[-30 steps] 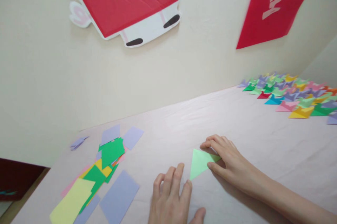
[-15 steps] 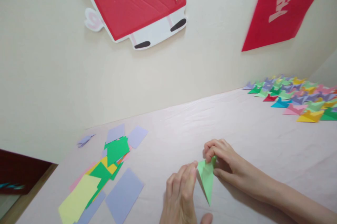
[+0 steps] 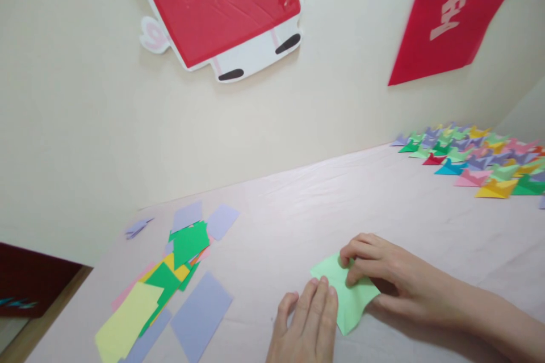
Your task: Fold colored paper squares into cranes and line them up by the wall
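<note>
A light green sheet of origami paper [image 3: 351, 300] lies spread on the table, with crease lines in it and its lower right part curling up. My right hand [image 3: 389, 275] has it at the right side, thumb at the edge and bent fingers on top. Flat fingers of my left hand [image 3: 309, 317] rest on the sheet's lower left edge; that hand's thumb is out of sight.
Loose coloured paper squares [image 3: 191, 243] overlap on the left, with a lilac sheet [image 3: 202, 314] nearest my left hand. A small folded lilac piece [image 3: 138, 228] lies far left. Several rows of folded paper figures [image 3: 477, 164] stand far right. Behind the table rises a wall [image 3: 255, 136].
The green paper has gone from a narrow folded triangle to an opened-out sheet. My right hand has shifted slightly right and down with its edge; my left fingers now lie on the sheet.
</note>
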Action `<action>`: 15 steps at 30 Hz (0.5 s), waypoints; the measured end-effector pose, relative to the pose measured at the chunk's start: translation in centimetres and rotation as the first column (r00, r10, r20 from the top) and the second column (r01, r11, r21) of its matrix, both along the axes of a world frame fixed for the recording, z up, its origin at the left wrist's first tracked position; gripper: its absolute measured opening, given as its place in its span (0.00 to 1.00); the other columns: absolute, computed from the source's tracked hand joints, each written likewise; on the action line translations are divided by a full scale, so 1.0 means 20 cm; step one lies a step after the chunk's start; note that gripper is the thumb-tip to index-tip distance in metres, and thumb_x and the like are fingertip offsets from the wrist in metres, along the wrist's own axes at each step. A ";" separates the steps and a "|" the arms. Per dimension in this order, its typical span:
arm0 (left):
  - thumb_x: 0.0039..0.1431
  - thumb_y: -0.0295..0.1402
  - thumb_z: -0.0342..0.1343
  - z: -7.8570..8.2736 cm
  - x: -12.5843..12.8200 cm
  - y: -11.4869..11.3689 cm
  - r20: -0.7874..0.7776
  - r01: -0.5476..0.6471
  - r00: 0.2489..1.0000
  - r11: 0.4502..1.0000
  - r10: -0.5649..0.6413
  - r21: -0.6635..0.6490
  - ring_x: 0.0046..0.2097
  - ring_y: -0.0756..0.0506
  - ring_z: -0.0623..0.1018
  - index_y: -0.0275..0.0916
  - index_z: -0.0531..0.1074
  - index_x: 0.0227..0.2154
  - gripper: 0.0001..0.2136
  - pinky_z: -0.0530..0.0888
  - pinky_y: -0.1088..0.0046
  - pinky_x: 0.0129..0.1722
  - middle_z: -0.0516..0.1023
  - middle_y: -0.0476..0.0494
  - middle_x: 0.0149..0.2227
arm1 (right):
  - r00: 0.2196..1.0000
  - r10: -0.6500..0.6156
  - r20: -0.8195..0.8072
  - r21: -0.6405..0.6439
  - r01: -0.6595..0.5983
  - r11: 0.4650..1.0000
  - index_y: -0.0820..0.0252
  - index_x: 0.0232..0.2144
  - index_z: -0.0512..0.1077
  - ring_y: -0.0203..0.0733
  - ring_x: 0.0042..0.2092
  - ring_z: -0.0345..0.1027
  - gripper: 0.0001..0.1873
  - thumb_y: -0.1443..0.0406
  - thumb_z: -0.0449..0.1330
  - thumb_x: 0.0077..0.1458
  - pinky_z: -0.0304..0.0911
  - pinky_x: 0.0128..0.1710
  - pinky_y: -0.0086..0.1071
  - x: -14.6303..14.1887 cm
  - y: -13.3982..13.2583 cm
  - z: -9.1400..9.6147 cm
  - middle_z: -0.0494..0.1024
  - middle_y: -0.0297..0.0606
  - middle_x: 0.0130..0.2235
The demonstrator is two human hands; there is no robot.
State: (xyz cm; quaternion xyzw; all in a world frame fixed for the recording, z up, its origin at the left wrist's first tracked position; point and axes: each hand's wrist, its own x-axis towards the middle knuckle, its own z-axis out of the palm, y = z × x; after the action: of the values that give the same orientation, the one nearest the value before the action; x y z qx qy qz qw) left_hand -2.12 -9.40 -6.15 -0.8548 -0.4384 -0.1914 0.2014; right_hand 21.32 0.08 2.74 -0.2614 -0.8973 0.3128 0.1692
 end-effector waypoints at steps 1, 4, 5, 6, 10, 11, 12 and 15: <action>0.67 0.30 0.45 0.01 0.00 0.00 -0.008 -0.007 1.000 1.000 0.007 -0.004 0.60 0.43 0.70 0.38 0.59 0.63 0.21 0.65 0.66 0.57 0.72 0.38 0.58 | 1.000 -0.025 -0.006 -0.017 0.025 1.000 0.55 0.35 0.73 0.43 0.47 0.65 0.06 0.70 0.57 0.57 0.62 0.49 0.38 0.00 -0.01 0.00 0.74 0.39 0.43; 0.67 0.29 0.48 0.03 -0.01 -0.01 -0.002 -0.024 1.000 1.000 0.024 -0.016 0.59 0.44 0.71 0.37 0.59 0.63 0.22 0.66 0.69 0.56 0.74 0.37 0.56 | 0.987 -0.161 -0.026 -0.069 0.159 0.985 0.56 0.30 0.72 0.43 0.44 0.66 0.11 0.64 0.53 0.63 0.62 0.47 0.38 -0.02 -0.02 -0.02 0.74 0.40 0.40; 0.67 0.30 0.49 0.04 -0.01 -0.02 0.006 -0.028 1.000 0.999 0.028 -0.015 0.58 0.44 0.72 0.37 0.58 0.63 0.23 0.67 0.69 0.56 0.74 0.37 0.55 | 0.975 -0.219 -0.025 -0.081 0.217 0.973 0.57 0.28 0.71 0.43 0.42 0.66 0.13 0.63 0.52 0.64 0.62 0.45 0.38 -0.04 -0.02 -0.03 0.74 0.39 0.37; 0.67 0.31 0.49 0.05 -0.01 -0.02 0.014 -0.035 0.999 0.999 0.035 -0.012 0.58 0.43 0.73 0.38 0.57 0.64 0.23 0.67 0.69 0.55 0.74 0.37 0.55 | 0.960 -0.281 -0.014 -0.091 0.279 0.956 0.57 0.27 0.69 0.43 0.39 0.65 0.14 0.62 0.52 0.63 0.62 0.42 0.37 -0.05 -0.02 -0.04 0.73 0.38 0.33; 0.64 0.32 0.55 0.08 -0.01 -0.02 0.053 -0.097 0.994 0.995 0.096 0.007 0.56 0.41 0.73 0.43 0.60 0.63 0.25 0.69 0.67 0.54 0.73 0.38 0.55 | 0.898 -0.435 0.067 -0.152 0.440 0.885 0.58 0.27 0.69 0.41 0.32 0.64 0.10 0.62 0.55 0.59 0.60 0.34 0.34 -0.10 -0.01 -0.05 0.68 0.34 0.28; 0.63 0.32 0.57 0.08 0.00 -0.02 0.059 -0.110 0.992 0.994 0.109 0.018 0.57 0.41 0.73 0.44 0.62 0.62 0.24 0.70 0.67 0.54 0.73 0.38 0.56 | 0.890 -0.448 0.083 -0.166 0.455 0.875 0.58 0.29 0.69 0.41 0.32 0.64 0.07 0.62 0.56 0.58 0.60 0.33 0.34 -0.10 0.00 -0.05 0.68 0.34 0.28; 0.62 0.31 0.58 0.09 0.01 -0.02 0.058 -0.116 0.992 0.993 0.114 0.032 0.58 0.40 0.72 0.45 0.64 0.60 0.23 0.69 0.66 0.54 0.72 0.38 0.57 | 0.886 -0.455 0.094 -0.171 0.465 0.869 0.57 0.30 0.70 0.41 0.32 0.64 0.06 0.63 0.56 0.57 0.60 0.34 0.33 -0.11 0.00 -0.05 0.68 0.34 0.28; 0.62 0.30 0.57 0.10 0.05 0.00 0.017 -0.078 0.997 0.994 0.077 0.080 0.63 0.40 0.66 0.43 0.69 0.56 0.19 0.67 0.66 0.57 0.68 0.41 0.61 | 0.874 -0.472 0.113 -0.156 0.485 0.861 0.57 0.31 0.71 0.41 0.33 0.65 0.04 0.64 0.57 0.55 0.60 0.34 0.33 -0.13 0.01 -0.06 0.68 0.33 0.28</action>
State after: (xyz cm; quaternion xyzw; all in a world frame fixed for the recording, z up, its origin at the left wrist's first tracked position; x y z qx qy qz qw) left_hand -1.19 -9.50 -4.18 -0.8271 -0.4643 -0.2068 0.2400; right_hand 18.79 0.19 1.63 -0.5008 -0.7778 0.3313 0.1855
